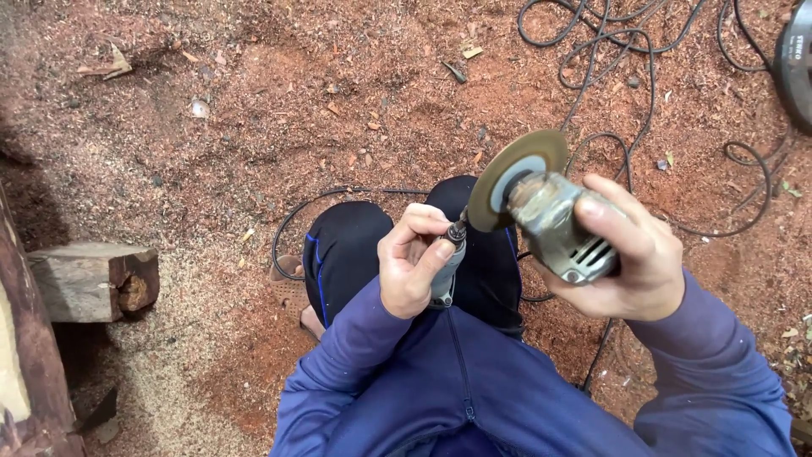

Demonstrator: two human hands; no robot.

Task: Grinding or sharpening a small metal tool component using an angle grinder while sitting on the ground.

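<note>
My right hand (pixel 630 258) grips the grey metal body of an angle grinder (pixel 558 224), held above my lap with its worn round disc (pixel 514 178) tilted up and to the left. My left hand (pixel 414 258) is closed around a small dark wrench-like tool (pixel 448 262), whose tip meets the grinder just below the disc hub. Both arms wear blue sleeves. My knees in dark trousers (pixel 355 250) are under the hands.
The ground is covered in reddish sawdust (pixel 254 127). Black power cable (pixel 626 93) lies in loops at the upper right and runs under my legs. A cut wooden block (pixel 89 283) and a larger timber piece (pixel 25 364) sit at the left. A dark round object (pixel 797 59) is at the right edge.
</note>
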